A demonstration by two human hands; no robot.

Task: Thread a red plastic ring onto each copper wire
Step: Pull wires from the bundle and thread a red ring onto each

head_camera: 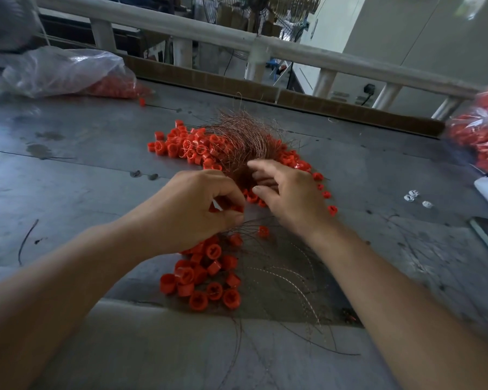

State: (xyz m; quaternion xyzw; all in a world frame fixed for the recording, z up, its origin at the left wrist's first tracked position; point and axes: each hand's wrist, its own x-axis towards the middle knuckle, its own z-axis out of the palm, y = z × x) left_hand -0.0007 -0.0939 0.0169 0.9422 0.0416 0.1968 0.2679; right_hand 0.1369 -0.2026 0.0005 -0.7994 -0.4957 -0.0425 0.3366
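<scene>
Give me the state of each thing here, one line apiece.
left hand, fingers curled, pinching a red ring.
right hand, open, fingers spread beside the wire bundle.
wire bundle, loose, fanned out.
near ring pile, heaped, wires trailing from it.
far-left bag, slumped, rings inside.

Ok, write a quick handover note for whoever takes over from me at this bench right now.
Left hand: curled, seemingly pinching loose wires that trail toward the near edge.
Right hand: open, fingers at the copper wire bundle.
Red rings lie beside the bundle.
Done, apparently: the near pile of rings, with wires among them.
To do: most of the bundle.
Spare rings: bag, far left.
</scene>
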